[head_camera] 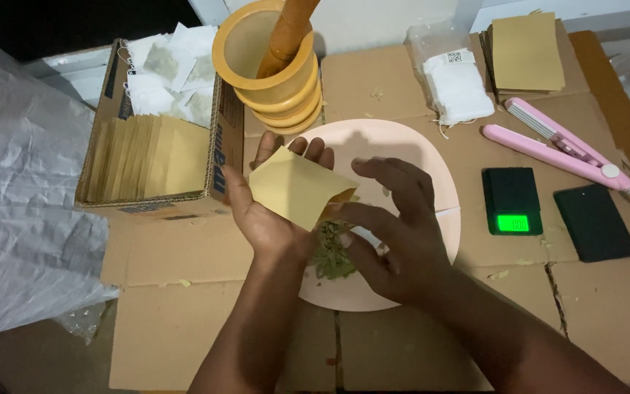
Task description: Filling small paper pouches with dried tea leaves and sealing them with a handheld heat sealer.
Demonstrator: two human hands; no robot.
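Held a small tan paper pouch point(297, 186) tilted above the pale pink round plate point(402, 146), flat across the palm of the left hand point(267, 219). Kept it there with the thumb pressed on its lower left edge, the fingers point(308, 149) loosely spread behind its upper corner. Met the pouch's right edge with the right hand point(391, 233), fingers curled and close together; could not tell whether pinching the paper or only touching it. Lay just beneath both hands on the plate: a small heap of dried green leaves point(332, 255).

Looked like the step of opening the pouch beside the leaves. Would call next for a parted mouth, steadied over the plate.

Stood behind the plate, touching its far rim: a yellow ribbed wooden mortar point(271, 73) with a brown pestle point(289, 29) leaning inside. Sat to the left: a brown cardboard box point(224, 157) of more tan pouches and white sachets. Lay to the right on the cardboard-covered counter point(184, 292): a packet of white filter bags point(455, 80), a stack of tan pouches point(526, 51), a pink handheld sealer point(559, 146), a small black scale with a lit green display point(512, 201) and a flat black lid point(593, 222).
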